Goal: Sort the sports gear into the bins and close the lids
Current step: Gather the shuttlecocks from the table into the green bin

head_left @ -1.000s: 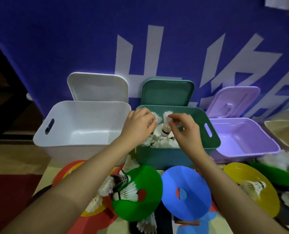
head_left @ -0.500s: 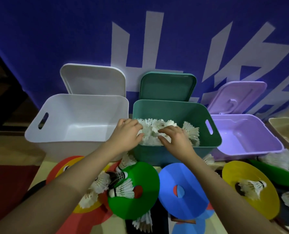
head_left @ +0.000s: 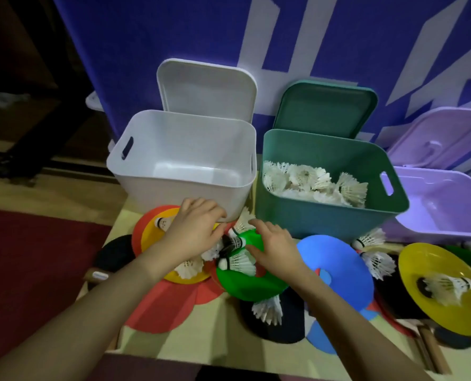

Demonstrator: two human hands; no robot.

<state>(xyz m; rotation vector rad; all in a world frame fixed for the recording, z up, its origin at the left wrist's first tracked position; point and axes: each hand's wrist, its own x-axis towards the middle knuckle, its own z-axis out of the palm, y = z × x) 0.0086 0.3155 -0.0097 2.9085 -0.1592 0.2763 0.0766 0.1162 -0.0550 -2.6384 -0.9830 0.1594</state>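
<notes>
On a pale tabletop (head_left: 228, 320) against a blue banner (head_left: 173, 37), the left hand (head_left: 193, 229) and right hand (head_left: 275, 243), fingers loosely spread, reach among shuttlecocks (head_left: 237, 261) on coloured discs (head_left: 336, 268).

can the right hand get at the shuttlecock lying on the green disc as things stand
Probably yes. The right hand hovers open over the green disc, right beside the black-tipped shuttlecock lying on top of it. Nothing covers the shuttlecock; the left hand is close by but off to the side.
</notes>
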